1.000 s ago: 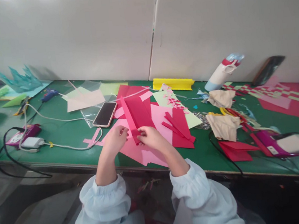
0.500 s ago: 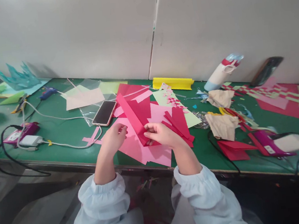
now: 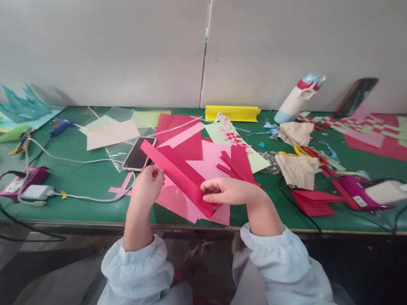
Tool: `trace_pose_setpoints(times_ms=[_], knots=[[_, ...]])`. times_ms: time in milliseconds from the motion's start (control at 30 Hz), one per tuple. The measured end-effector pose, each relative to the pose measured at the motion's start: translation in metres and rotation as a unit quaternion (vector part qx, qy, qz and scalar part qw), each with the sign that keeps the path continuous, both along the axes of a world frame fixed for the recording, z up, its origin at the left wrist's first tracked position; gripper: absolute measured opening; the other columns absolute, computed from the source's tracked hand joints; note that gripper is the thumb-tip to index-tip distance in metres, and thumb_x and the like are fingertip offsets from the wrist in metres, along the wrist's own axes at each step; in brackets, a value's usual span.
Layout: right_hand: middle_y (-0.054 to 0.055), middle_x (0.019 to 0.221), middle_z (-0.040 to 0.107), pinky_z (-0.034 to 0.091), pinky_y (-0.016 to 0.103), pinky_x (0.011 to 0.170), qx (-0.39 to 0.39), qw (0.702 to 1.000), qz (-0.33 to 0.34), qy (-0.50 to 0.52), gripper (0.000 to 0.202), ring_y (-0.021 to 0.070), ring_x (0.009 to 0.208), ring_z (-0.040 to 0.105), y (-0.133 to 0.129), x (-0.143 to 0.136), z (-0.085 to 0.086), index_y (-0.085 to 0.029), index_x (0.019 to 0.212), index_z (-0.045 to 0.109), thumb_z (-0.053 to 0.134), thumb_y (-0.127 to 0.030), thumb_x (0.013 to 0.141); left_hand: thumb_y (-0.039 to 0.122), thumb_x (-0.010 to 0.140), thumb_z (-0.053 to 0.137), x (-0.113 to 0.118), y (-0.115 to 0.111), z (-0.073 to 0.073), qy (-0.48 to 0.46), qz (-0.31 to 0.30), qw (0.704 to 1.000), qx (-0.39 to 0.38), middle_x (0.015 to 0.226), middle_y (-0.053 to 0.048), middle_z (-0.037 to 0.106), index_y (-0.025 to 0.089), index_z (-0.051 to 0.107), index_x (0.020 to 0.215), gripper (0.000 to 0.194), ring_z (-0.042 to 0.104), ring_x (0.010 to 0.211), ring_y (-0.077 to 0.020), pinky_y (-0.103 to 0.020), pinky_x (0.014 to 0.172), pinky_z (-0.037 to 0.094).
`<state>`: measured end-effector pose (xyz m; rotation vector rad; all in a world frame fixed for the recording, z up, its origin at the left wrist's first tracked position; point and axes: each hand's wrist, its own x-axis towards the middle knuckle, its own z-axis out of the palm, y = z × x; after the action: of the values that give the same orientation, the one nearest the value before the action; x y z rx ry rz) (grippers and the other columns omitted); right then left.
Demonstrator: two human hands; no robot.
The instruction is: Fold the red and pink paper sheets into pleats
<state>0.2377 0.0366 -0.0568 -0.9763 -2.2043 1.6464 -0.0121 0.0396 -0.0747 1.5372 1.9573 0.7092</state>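
A long folded strip of red paper (image 3: 178,175) lies slantwise over pink paper sheets (image 3: 174,203), its far end pointing up and left. My right hand (image 3: 226,190) grips the near right end between thumb and fingers. At the strip's left edge, my left hand (image 3: 148,184) has its fingers curled together against the paper; exactly how they hold it is partly hidden. Behind the strip lie a red sheet (image 3: 193,146) and a phone (image 3: 139,155). Several narrow red strips (image 3: 232,165) rest just beyond my right hand.
Glue guns (image 3: 61,126), a purple power strip (image 3: 362,195) and white cables lie on the green table (image 3: 92,186). A yellow folded piece (image 3: 232,113), a bottle (image 3: 299,98) and beige cloths (image 3: 298,169) sit behind and right. A grey partition (image 3: 120,49) closes the back.
The red strip has turned flatter, its far end swinging left over the phone. My left hand has come against its edge. My right hand has moved slightly right and nearer me with the strip's end.
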Motion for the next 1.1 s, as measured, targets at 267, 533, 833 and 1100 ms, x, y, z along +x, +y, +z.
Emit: trace_pose_setpoints(times_ms=[267, 533, 833, 1100], knots=[[-0.005, 0.065, 0.041, 0.03, 0.023, 0.056, 0.052, 0.997, 0.02, -0.054, 0.038, 0.0089, 0.06, 0.036, -0.002, 0.01, 0.006, -0.017, 0.07, 0.053, 0.06, -0.052, 0.085, 0.039, 0.087, 0.049, -0.011, -0.003, 0.004, 0.074, 0.07, 0.994, 0.025, 0.108, -0.012, 0.069, 0.017, 0.058, 0.109, 0.032, 0.066, 0.097, -0.0259, -0.037, 0.085, 0.049], [-0.005, 0.061, 0.042, 0.028, 0.024, 0.054, 0.011, 0.999, -0.001, -0.041, 0.041, 0.0083, 0.058, 0.034, -0.003, 0.031, 0.013, -0.016, 0.065, 0.058, 0.067, -0.054, 0.078, 0.038, 0.09, 0.044, -0.026, 0.002, -0.007, 0.103, 0.07, 0.991, 0.053, 0.138, -0.014, 0.058, 0.017, 0.051, 0.132, 0.047, 0.059, 0.119, -0.0302, -0.042, 0.1, 0.045], [0.0, 0.07, 0.064, 0.042, 0.024, 0.057, 0.062, 0.948, -0.311, 0.015, 0.037, 0.012, 0.06, 0.053, 0.001, 0.062, 0.0, -0.016, 0.081, 0.07, 0.071, -0.053, 0.074, 0.036, 0.09, 0.045, -0.024, 0.0, -0.001, 0.128, 0.068, 0.988, 0.046, 0.123, -0.013, 0.067, 0.017, 0.055, 0.128, 0.044, 0.061, 0.116, -0.0276, -0.038, 0.096, 0.046], [0.002, 0.076, 0.068, 0.048, 0.026, 0.06, 0.131, 0.827, -0.519, 0.17, 0.039, 0.0147, 0.067, 0.059, 0.013, 0.069, -0.01, -0.018, 0.083, 0.071, 0.079, -0.052, 0.065, 0.035, 0.081, 0.057, -0.008, -0.006, 0.007, 0.133, -0.044, 0.989, -0.042, 0.091, -0.004, 0.074, 0.022, 0.067, 0.089, 0.019, 0.067, 0.084, -0.0229, -0.031, 0.071, 0.046]])
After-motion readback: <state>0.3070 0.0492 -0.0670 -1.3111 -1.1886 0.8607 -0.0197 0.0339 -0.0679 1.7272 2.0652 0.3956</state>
